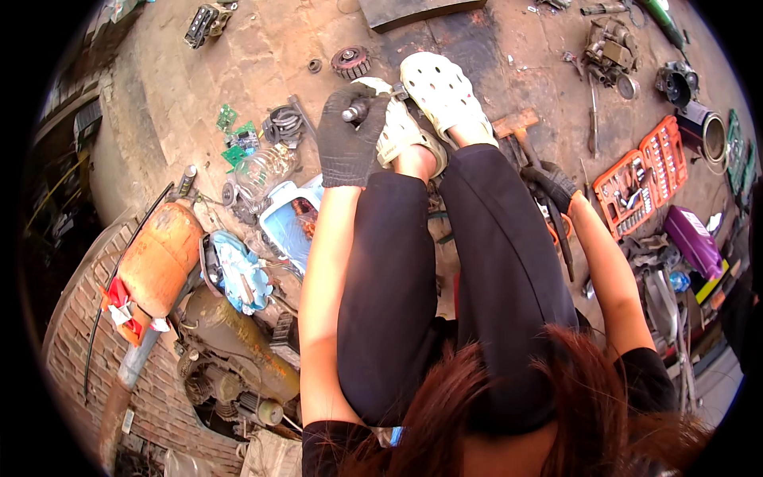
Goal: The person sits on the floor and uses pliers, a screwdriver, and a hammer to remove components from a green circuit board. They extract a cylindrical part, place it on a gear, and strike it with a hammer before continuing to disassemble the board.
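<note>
Right of centre, the right hand wraps its fingers round a probably head-heavy hammer, best held mid-handle; the left hand clasps a metal piece.

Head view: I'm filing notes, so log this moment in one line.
left hand: gripping metal piece | right hand: gripping hammer | right side: open orange tool case

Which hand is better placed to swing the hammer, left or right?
Right, I'd judge: the gloved right hand already grips the hammer around its handle, while the gloved left hand is occupied holding a metal part beside the left cream clog.
</note>
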{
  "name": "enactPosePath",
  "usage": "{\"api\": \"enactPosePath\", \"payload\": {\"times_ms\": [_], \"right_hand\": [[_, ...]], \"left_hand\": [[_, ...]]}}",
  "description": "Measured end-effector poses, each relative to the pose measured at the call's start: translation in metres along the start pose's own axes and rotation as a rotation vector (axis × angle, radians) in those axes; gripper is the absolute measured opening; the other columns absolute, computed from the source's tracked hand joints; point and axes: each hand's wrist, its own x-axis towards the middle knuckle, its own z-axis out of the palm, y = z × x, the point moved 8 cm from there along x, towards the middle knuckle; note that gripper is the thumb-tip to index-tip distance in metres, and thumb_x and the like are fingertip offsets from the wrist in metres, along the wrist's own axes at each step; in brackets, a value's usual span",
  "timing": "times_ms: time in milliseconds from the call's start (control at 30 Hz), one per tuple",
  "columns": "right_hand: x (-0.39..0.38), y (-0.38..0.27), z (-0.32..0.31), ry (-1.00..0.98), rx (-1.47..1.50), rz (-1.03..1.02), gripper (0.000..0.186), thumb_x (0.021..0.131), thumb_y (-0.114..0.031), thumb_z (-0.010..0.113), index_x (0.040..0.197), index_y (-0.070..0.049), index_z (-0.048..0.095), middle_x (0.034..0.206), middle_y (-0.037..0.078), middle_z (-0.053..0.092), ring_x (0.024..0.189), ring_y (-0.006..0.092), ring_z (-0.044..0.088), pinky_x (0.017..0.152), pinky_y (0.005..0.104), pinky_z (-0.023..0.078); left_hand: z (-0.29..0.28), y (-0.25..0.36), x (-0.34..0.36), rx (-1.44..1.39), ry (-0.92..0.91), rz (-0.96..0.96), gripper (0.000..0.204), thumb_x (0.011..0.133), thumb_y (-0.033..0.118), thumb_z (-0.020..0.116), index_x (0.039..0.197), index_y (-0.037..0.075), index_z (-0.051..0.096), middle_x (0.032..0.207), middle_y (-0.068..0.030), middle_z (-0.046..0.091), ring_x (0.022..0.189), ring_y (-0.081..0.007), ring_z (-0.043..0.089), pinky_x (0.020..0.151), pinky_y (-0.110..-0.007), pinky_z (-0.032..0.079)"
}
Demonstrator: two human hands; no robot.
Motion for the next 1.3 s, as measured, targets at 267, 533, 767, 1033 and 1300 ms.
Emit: {"api": "enactPosePath", "payload": {"times_ms": [267, 533, 767, 1033, 1300], "right_hand": [[0.004, 0.007, -0.004, 0.071, -0.024, 0.014, 0.033, 0.083, -0.038, 0.066, 0.090, -0.007, 0.059, 0.062, -0.003, 0.050, 0.047, 0.0070, 0.045, 0.042, 0.0233, 0.037], [-0.015, -0.034, -0.017, 0.373, -0.426, -0.274, 0.055, 0.087, -0.052, 0.055, 0.090, 0.003, 0.060, 0.064, 0.011, 0.058, 0.053, 0.0194, 0.054, 0.055, 0.0348, 0.044], [-0.092, -0.111, -0.011, 0.540, -0.466, -0.555, 0.047, 0.089, -0.042, 0.057, 0.093, 0.004, 0.061, 0.068, 0.015, 0.057, 0.064, 0.0187, 0.055, 0.062, 0.0334, 0.044], [-0.115, -0.143, 0.007, 0.322, -0.219, -0.560, 0.043, 0.090, -0.034, 0.057, 0.110, 0.004, 0.061, 0.069, 0.010, 0.058, 0.063, 0.0143, 0.052, 0.061, 0.0320, 0.044], [-0.109, -0.133, -0.003, 0.390, -0.221, -0.584, 0.043, 0.090, -0.035, 0.056, 0.107, 0.004, 0.061, 0.072, 0.013, 0.060, 0.065, 0.0193, 0.057, 0.064, 0.0343, 0.047]], "left_hand": [[0.001, 0.013, 0.014, 0.105, -0.090, -0.059, 0.031, 0.079, 0.024, 0.071, 0.100, 0.003, 0.062, 0.094, -0.0125, 0.064, 0.086, -0.0243, 0.063, 0.076, -0.033, 0.050], [0.014, 0.023, 0.014, 0.210, -0.068, 0.081, 0.030, 0.077, 0.024, 0.073, 0.098, 0.004, 0.063, 0.089, -0.0084, 0.064, 0.078, -0.0169, 0.061, 0.072, -0.030, 0.049], [0.018, 0.020, 0.010, 0.128, -0.054, 0.205, 0.022, 0.077, 0.018, 0.073, 0.093, 0.005, 0.063, 0.090, -0.0099, 0.063, 0.083, -0.0204, 0.062, 0.073, -0.031, 0.049], [0.029, -0.027, 0.001, -0.084, 0.047, 0.205, 0.015, 0.077, 0.009, 0.070, 0.085, 0.004, 0.058, 0.082, -0.0078, 0.059, 0.076, -0.0210, 0.059, 0.070, -0.030, 0.048], [0.023, -0.039, 0.009, -0.020, 0.152, -0.001, 0.015, 0.078, 0.009, 0.069, 0.083, 0.002, 0.056, 0.073, -0.0085, 0.057, 0.070, -0.0224, 0.057, 0.065, -0.032, 0.047]]}}
